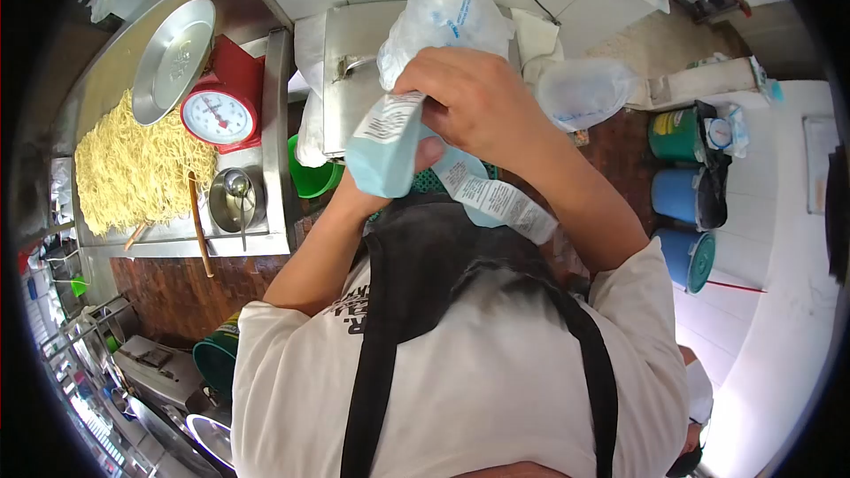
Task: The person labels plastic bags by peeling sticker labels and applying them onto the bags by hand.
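Between my hands is a strip of printed labels (494, 201) on light blue backing, with white printed pieces on it. One end folds over near my fingers, and the other hangs over the black apron. My right hand (474, 97) is bent over the upper end, with its fingers closed on the strip. My left hand (429, 152) is mostly hidden behind the blue backing; a fingertip shows pressed beside the strip. Just beyond my right hand sits a clear plastic bag (452, 22) with blue print, on a stainless steel surface (341, 115).
On the left, a steel table holds a heap of yellow noodles (133, 173), a red dial scale (235, 93) with a metal pan (174, 57), and a pot (232, 204) with a ladle. Lidded bins (677, 190) line the right wall. Another person (698, 389) is at lower right.
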A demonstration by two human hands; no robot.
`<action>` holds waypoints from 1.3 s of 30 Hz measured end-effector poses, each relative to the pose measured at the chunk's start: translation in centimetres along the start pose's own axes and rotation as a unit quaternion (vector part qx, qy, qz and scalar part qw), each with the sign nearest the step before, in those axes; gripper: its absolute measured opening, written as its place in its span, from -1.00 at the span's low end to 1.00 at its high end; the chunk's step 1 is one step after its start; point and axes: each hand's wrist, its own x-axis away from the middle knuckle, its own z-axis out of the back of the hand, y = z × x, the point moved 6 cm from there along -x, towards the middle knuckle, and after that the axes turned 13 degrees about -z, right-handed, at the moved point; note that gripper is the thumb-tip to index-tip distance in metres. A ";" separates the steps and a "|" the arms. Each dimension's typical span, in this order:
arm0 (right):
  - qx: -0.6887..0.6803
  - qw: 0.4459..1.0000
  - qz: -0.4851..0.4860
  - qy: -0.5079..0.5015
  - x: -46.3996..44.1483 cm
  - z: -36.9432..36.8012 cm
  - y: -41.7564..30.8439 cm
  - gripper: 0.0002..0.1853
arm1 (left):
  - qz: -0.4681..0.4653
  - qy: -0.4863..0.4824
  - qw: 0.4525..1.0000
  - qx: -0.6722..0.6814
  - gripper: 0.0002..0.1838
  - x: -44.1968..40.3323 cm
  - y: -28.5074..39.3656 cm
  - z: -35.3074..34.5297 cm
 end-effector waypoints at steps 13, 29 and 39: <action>-0.080 0.973 -0.215 -0.013 6.4 -2.1 3.3 -0.18 | 0.210 0.202 0.875 0.386 -0.58 -1.8 1.4 -1.3; -0.094 0.984 -0.152 0.025 6.6 -2.0 4.4 -0.77 | 0.289 0.108 0.874 0.375 -0.60 -1.0 -0.6 -2.8; -0.128 0.981 -0.135 0.047 5.9 -2.2 3.7 -0.85 | 0.236 0.212 0.841 0.438 -0.67 -0.7 -2.3 -1.4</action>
